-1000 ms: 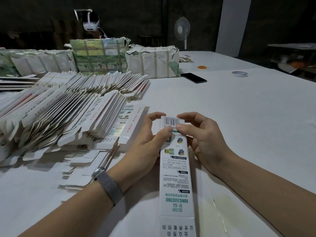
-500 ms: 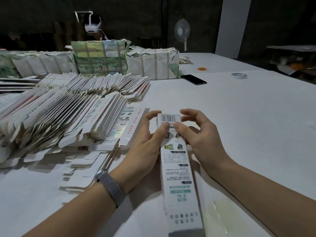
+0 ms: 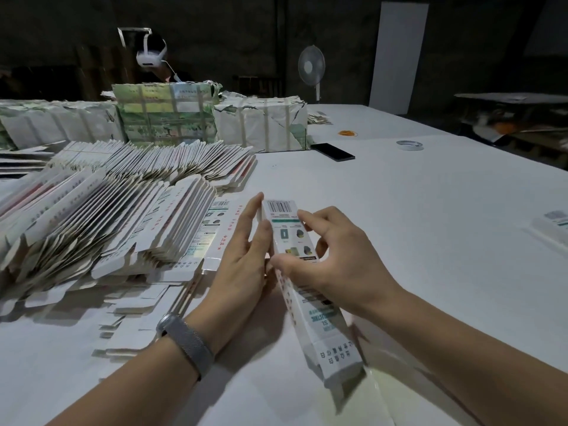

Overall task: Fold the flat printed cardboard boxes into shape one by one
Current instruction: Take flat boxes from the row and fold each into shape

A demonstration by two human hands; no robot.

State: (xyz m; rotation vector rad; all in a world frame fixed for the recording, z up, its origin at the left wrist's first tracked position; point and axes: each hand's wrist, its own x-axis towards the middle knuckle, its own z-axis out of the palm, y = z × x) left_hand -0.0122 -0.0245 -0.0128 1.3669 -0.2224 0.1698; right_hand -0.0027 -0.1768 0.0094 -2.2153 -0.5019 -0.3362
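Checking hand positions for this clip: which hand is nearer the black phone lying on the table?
Right. The right hand sits on the phone's side of the held box; the left hand is across it, beside the flat stack.
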